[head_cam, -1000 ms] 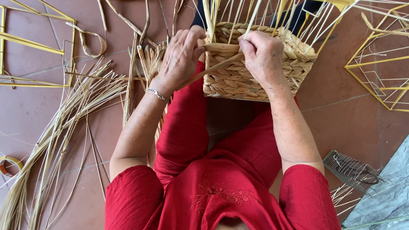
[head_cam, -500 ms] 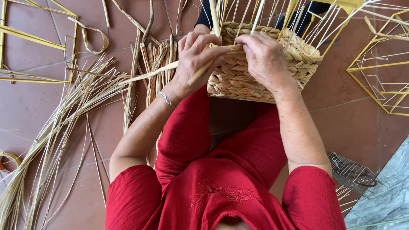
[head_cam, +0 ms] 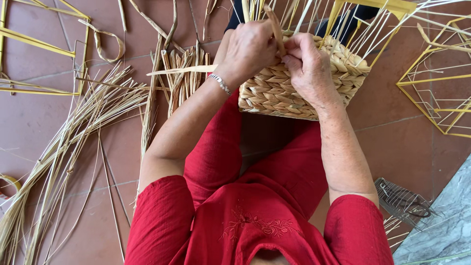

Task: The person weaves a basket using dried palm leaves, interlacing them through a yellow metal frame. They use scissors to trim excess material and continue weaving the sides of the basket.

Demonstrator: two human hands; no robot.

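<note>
Half-woven basket (head_cam: 294,86) rests on the person's lap, against the red trousers (head_cam: 221,147), with wire uprights (head_cam: 314,14) sticking up from the rim. Left hand (head_cam: 248,49) pinches a flat straw strand (head_cam: 275,29) at the rim; right hand (head_cam: 306,66) is closed on the same strand, though its fingertips are probably hidden. To do it well: keep the strand flat, pull it snug against the row below, thumb pressing the weave. Loose straw bundle (head_cam: 73,132) lies on the tiled floor (head_cam: 392,142), left.
</note>
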